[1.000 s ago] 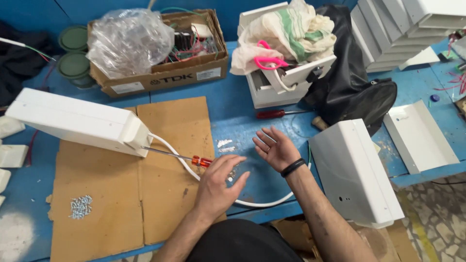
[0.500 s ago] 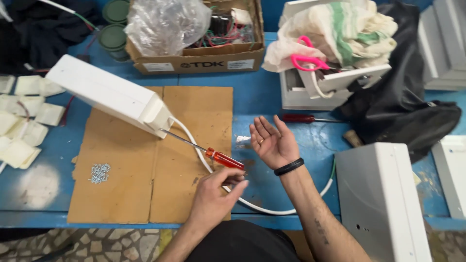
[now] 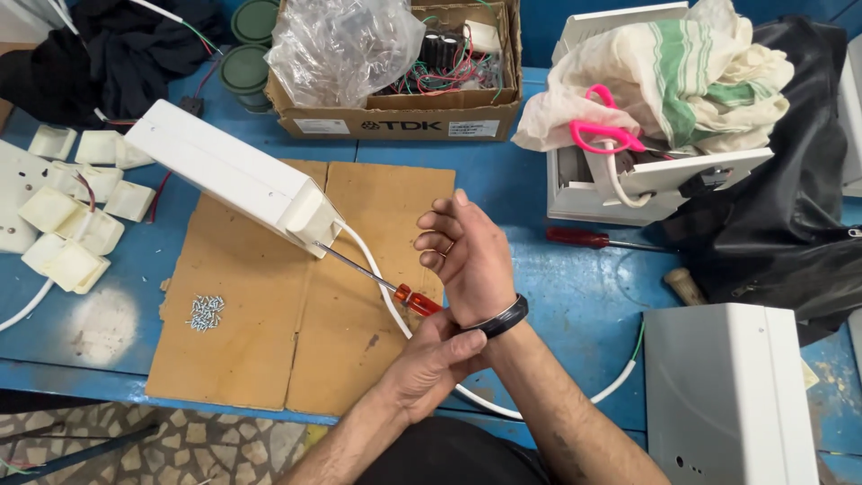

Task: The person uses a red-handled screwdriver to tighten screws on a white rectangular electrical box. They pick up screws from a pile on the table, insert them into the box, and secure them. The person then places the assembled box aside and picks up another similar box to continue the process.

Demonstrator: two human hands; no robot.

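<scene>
Here the screwdriver [image 3: 395, 289], red-handled with a thin steel shaft, lies slanted over the cardboard [image 3: 269, 359], its tip at the end of the white box [image 3: 235, 178] and its handle gripped in the left hand [image 3: 433, 359]. That hand's fingers are clenched round the handle's rear end, and the hand also presses against the wrist of the right hand [image 3: 469, 256]. The right hand is raised, back toward the camera, fingers loosely curled and holding nothing; a black band [image 3: 499, 317] circles its wrist. The white box rests tilted, one end on the cardboard, a white cable [image 3: 386, 301] running from that end under the hands. A small heap of screws [image 3: 206, 312] lies on the cardboard's left part. All sits on a blue table [image 3: 557, 287]. A second red screwdriver [image 3: 593, 240] lies to the right, beside an open white housing [image 3: 646, 184] with pink scissors [image 3: 603, 135] and a cloth [image 3: 682, 81] on it. Behind stands a carton [image 3: 395, 117] of wired parts and a plastic bag [image 3: 337, 45]. Small cream covers [image 3: 67, 224] lie at far left.
</scene>
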